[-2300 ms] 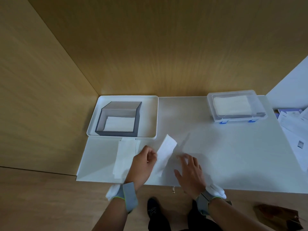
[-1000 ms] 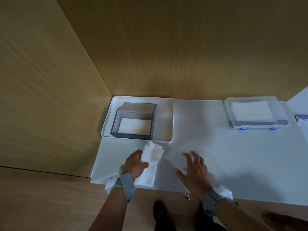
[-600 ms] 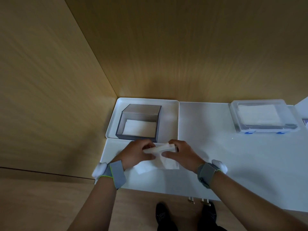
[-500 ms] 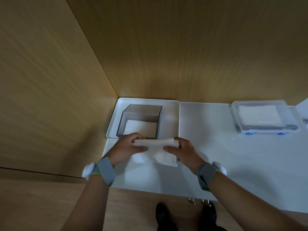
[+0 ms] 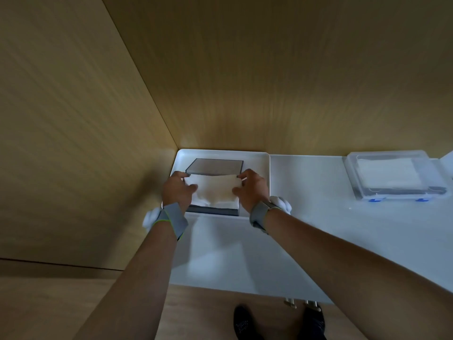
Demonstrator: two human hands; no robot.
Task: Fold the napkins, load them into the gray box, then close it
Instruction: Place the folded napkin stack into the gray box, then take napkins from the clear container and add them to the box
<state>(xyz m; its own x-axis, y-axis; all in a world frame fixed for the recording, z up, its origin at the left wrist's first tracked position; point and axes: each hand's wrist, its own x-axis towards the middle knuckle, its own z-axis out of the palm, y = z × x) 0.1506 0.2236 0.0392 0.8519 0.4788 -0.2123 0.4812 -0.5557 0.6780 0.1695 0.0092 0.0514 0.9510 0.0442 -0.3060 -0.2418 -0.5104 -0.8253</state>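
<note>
A folded white napkin is held flat over the open gray box. My left hand pinches its left end and my right hand pinches its right end. The box stands in a white tray at the table's back left corner, and its raised lid leans toward the wall. The napkin and my hands hide most of the box's inside. Only the box's dark front wall shows below the napkin.
A clear plastic bin with blue latches holds a stack of white napkins at the back right. The white table stretches between it and the tray. Wooden walls close in behind and on the left.
Both hands lifted the folded napkin off the table and carried it forward over the gray box. The camera view moved forward and tilted up with them.
</note>
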